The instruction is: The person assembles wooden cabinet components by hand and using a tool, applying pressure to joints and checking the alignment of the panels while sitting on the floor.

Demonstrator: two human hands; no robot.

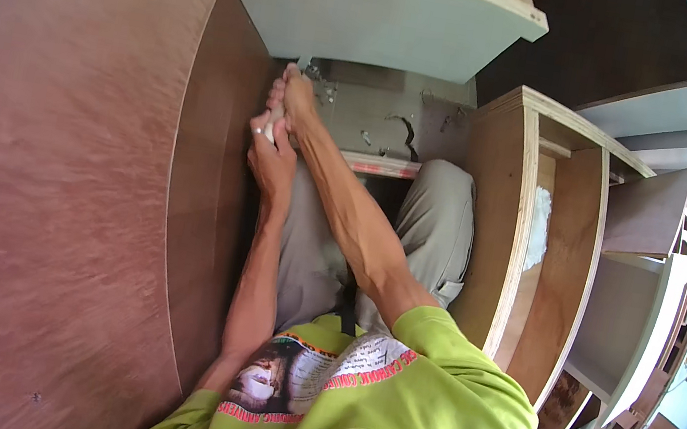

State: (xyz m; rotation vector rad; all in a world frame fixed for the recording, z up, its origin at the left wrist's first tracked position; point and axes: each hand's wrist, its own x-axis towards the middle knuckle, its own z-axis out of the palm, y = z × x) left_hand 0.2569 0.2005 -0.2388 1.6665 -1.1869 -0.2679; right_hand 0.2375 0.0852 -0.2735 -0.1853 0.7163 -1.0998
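Note:
Both my hands are closed around one slim hand tool with a pale handle (270, 133), down by the left wall panel. My right hand (295, 97) grips it farther forward, and my left hand (272, 154) wraps its near end. Beyond my right fingers a flat grey tip (304, 61) shows, close to the lower edge of a pale grey panel (375, 17). Whether the tip touches the panel I cannot tell, and most of the tool is hidden by my fingers. Scraps of debris (316, 75) lie beside the tip.
A tall brown wood panel (63, 170) stands close on my left. An open plywood cabinet frame (494, 229) stands on my right. A dark curled strip (409, 138) and crumbs lie on the grey surface ahead. A wooden edge (378, 166) crosses before my knees.

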